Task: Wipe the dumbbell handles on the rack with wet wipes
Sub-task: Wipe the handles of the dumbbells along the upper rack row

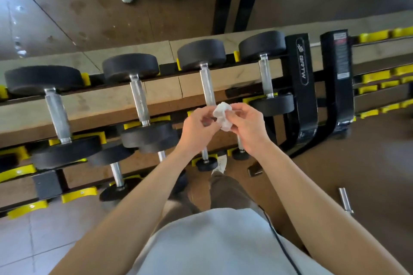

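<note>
Both hands, left hand [199, 126] and right hand [249, 126], pinch a crumpled wet wipe [222, 116] held up between them, likely refolding it. Beyond, 4 dumbbells sit on the rack's [300, 87] top tier; the nearest handle [206, 85] probably comes next.

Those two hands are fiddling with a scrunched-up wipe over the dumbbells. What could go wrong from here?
The wet wipe is bunched between the left hand and right hand, so it may clean poorly unless unfolded, or slip and drop through the rack. The loose metal bar on the floor by the person's right could be stepped on.
</note>
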The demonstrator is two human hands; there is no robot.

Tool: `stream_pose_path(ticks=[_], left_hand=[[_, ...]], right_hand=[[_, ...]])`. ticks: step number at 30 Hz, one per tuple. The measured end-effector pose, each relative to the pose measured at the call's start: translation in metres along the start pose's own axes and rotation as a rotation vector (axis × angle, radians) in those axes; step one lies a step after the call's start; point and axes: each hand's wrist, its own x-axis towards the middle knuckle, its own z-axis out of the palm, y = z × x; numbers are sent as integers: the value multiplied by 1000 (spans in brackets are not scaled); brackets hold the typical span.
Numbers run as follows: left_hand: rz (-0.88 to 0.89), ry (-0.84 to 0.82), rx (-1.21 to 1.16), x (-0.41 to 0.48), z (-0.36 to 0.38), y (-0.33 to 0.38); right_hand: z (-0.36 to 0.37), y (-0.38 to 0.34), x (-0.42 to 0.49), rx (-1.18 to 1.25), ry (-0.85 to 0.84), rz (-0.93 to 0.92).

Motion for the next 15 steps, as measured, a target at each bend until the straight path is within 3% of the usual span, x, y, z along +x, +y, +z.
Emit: stream_pose_path(ticks=[3,9,13,15], left_hand=[[41,-10,5,7,11,1],[-10,186,76,27,22,3],[-164,378,138,45,24,7],[-318,508,122,56,19,7]], right_hand=[[-7,4,16,-162,52,-18],[-19,-3,57,-194,-129,15],[-24,-8,88,-164,-345,56],[-25,-7,107,-222,-338,14]])
